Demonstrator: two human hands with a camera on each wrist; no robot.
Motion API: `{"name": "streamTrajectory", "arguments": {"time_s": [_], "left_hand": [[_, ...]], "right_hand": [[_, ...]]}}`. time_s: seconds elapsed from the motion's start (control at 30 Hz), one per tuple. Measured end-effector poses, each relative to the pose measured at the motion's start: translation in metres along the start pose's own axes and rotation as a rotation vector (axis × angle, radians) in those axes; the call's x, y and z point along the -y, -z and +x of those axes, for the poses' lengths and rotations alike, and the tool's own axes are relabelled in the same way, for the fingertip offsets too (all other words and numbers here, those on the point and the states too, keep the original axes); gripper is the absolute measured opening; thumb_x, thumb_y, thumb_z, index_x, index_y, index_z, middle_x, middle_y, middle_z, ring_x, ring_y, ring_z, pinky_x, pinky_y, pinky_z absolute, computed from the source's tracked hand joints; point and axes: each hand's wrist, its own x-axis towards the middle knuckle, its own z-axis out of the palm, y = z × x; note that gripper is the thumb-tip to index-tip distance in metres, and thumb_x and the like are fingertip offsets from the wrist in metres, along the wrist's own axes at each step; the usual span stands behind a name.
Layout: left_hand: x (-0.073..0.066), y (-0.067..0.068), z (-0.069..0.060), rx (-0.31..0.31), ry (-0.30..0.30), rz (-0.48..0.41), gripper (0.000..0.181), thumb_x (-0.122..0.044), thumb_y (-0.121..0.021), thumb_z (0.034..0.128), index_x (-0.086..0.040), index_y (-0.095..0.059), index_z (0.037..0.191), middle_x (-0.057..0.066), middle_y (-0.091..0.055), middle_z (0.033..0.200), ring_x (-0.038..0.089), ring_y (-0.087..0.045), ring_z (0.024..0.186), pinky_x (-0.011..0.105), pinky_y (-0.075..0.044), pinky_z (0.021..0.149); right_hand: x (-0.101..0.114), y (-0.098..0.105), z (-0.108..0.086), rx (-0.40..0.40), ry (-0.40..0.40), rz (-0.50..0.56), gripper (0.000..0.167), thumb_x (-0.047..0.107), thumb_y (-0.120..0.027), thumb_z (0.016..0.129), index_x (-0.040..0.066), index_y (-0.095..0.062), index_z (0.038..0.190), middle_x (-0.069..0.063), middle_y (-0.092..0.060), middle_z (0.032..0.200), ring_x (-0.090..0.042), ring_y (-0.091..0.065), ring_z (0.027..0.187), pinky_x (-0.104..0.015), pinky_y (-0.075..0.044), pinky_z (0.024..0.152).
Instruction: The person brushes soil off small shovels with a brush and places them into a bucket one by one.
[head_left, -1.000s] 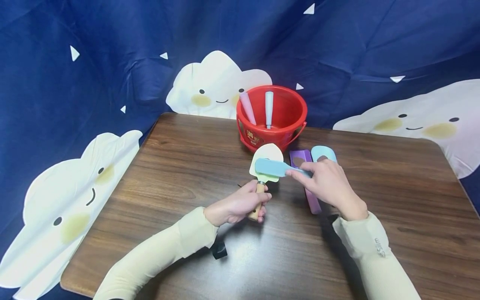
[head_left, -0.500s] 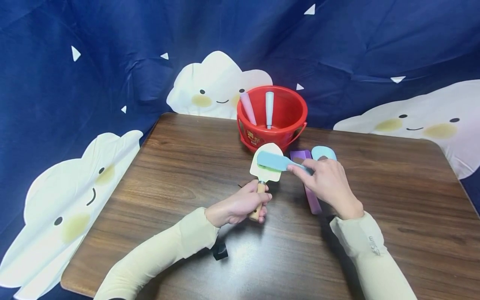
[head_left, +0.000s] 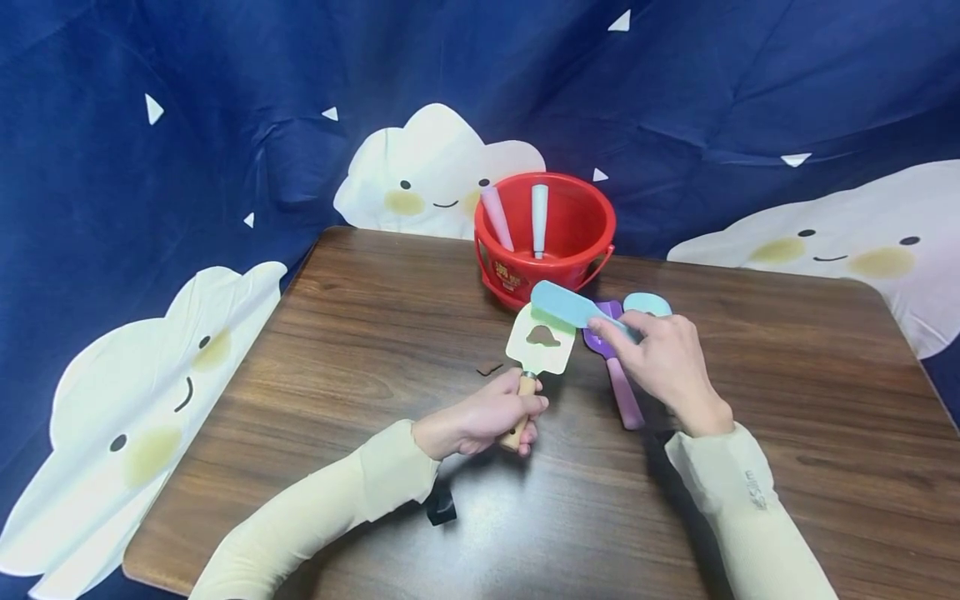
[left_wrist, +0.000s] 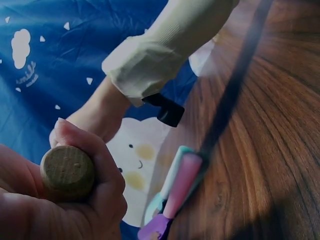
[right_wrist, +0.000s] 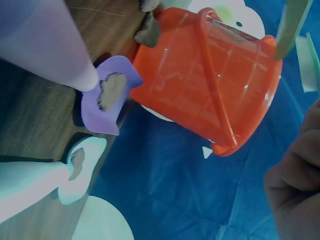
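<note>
My left hand (head_left: 480,417) grips the wooden handle (left_wrist: 67,172) of a pale green shovel (head_left: 555,358), held over the table. A brown cloud-shaped patch shows on its blade; I cannot tell whether it is a cut-out or some material. My right hand (head_left: 663,358) pinches a light blue spatula (head_left: 562,302) by its handle. The spatula's blade overlaps the shovel's upper edge; whether they touch is unclear. Just beyond the right fingers lies a purple shovel (head_left: 597,343) with a pink handle. In the right wrist view a brown patch shows on that purple head.
A red bucket (right_wrist: 190,75) stands at the back, with a pink handle (head_left: 497,218) and a pale blue handle (head_left: 539,220) inside. A light blue spoon-like tool (right_wrist: 82,167) lies right of the purple shovel. A brown bit (head_left: 489,367) lies near the left hand.
The spatula has shifted right and toward the shovel's upper edge, uncovering the brown patch on the shovel's blade. My left hand and the shovel have drifted slightly right and nearer.
</note>
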Motion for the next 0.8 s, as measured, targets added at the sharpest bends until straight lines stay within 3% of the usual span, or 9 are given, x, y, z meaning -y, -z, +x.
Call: {"name": "streamTrajectory", "arguments": {"time_s": [0.17,0.33,0.57,0.8], "left_hand": [[-0.009,-0.003,0.007,-0.014,-0.02,-0.001,0.026,-0.004,-0.044,0.0964,-0.002,-0.028,0.117,0.002,-0.041,0.068,0.01,-0.043,0.046,0.021,-0.045,0.043],[-0.018,-0.004,0.011,-0.003,-0.029,0.012,0.028,-0.006,-0.045,0.0968,-0.002,-0.027,0.119,0.001,-0.04,0.069,0.011,-0.042,0.048,0.021,-0.046,0.045],[-0.02,-0.001,0.009,-0.007,-0.037,0.035,0.028,-0.006,-0.044,0.097,-0.001,-0.027,0.119,0.002,-0.041,0.072,0.011,-0.042,0.048,0.022,-0.045,0.046],[-0.01,0.002,0.004,-0.001,-0.038,0.004,0.023,-0.006,-0.045,0.0959,-0.006,-0.029,0.112,0.002,-0.041,0.075,0.009,-0.043,0.05,0.021,-0.045,0.047]], "right_hand": [[0.002,0.015,0.001,0.094,0.032,-0.01,0.029,0.034,-0.076,0.078,0.017,-0.062,0.06,0.008,-0.036,0.046,-0.012,-0.034,0.05,-0.026,-0.029,0.05],[0.003,0.024,0.003,0.192,0.058,-0.037,0.038,0.037,-0.074,0.081,0.019,-0.052,0.056,0.01,-0.029,0.045,-0.012,-0.03,0.051,-0.025,-0.025,0.05],[0.001,0.017,0.004,0.095,0.078,-0.08,0.032,0.036,-0.075,0.078,0.016,-0.059,0.06,0.005,-0.032,0.046,-0.014,-0.033,0.05,-0.026,-0.027,0.048],[0.004,0.004,-0.002,0.025,0.082,-0.074,0.028,0.036,-0.077,0.076,0.015,-0.064,0.064,0.005,-0.035,0.046,-0.014,-0.035,0.049,-0.028,-0.03,0.046]]}}
